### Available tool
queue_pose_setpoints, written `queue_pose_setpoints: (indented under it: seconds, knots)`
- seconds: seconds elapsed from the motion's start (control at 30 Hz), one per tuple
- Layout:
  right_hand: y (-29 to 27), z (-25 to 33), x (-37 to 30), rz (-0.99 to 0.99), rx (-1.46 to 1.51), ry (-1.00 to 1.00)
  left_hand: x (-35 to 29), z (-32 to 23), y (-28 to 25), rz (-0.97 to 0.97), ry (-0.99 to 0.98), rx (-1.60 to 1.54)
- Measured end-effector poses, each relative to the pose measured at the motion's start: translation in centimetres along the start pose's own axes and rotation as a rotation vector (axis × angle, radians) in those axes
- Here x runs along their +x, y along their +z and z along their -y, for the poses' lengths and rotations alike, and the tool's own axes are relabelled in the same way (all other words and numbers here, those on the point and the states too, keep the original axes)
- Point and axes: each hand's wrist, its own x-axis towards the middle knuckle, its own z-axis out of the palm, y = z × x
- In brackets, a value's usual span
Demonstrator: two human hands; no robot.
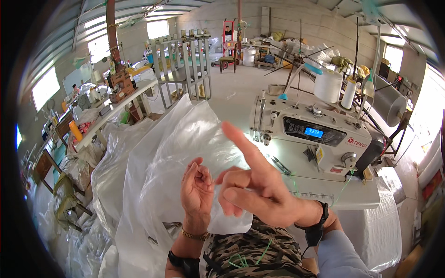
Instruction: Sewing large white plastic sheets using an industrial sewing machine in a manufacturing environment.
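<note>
My right hand (262,187) is raised over the front of the sewing table, index finger stretched out and the other fingers loosely bent. Nothing shows in it. Just left of it, my left hand (198,190) is held up with its palm visible and fingers loosely curled, apparently holding nothing. Behind and beneath both hands spreads a large white plastic-like sheet (171,153), draped over the table and down its left side. A white sewing machine (296,111) with a lit blue display stands right of my hands. Thread snips (281,166) lie by its base.
A ruler strip (313,195) runs along the table's front edge. White thread cones (328,86) stand behind the machine. At the left are a metal rack (183,69), a long bench (118,104) with a brown machine (121,85), and heaped clear plastic (88,245). Green thread ends (245,262) lie on my lap.
</note>
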Motion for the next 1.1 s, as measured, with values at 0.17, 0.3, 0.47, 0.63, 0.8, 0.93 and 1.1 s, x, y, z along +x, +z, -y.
queue_pose_setpoints:
  seconds: [0.17, 0.3, 0.47, 0.63, 0.8, 0.93, 1.1]
  knots:
    - [-0.2, 0.4, 0.0, 0.041, -0.231, -0.351, 0.3, 0.4, -0.7, -0.007, -0.023, -0.029]
    - [0.1, 0.2, -0.1, 0.002, -0.061, -0.165, -0.1, 0.4, 0.7, -0.097, -0.006, 0.042]
    - [-0.2, 0.2, -0.3, 0.004, -0.171, -0.247, -0.3, 0.6, -0.2, -0.054, -0.022, 0.037]
    - [-0.4, 1.2, -0.5, -0.032, -0.353, -0.388, -0.1, 0.6, -0.7, -0.061, -0.038, 0.052]
    - [-0.8, 2.1, -1.1, -0.106, -0.471, -0.241, 0.0, 0.7, -1.2, 0.003, -0.038, 0.122]
    - [-1.2, 0.6, -1.5, -0.259, -0.31, -0.185, 0.1, 1.4, -1.7, -0.051, -0.044, 0.116]
    - [-1.9, -0.7, -1.4, -0.067, -0.306, -0.116, 0.4, 1.9, -1.3, -0.11, -0.005, 0.102]
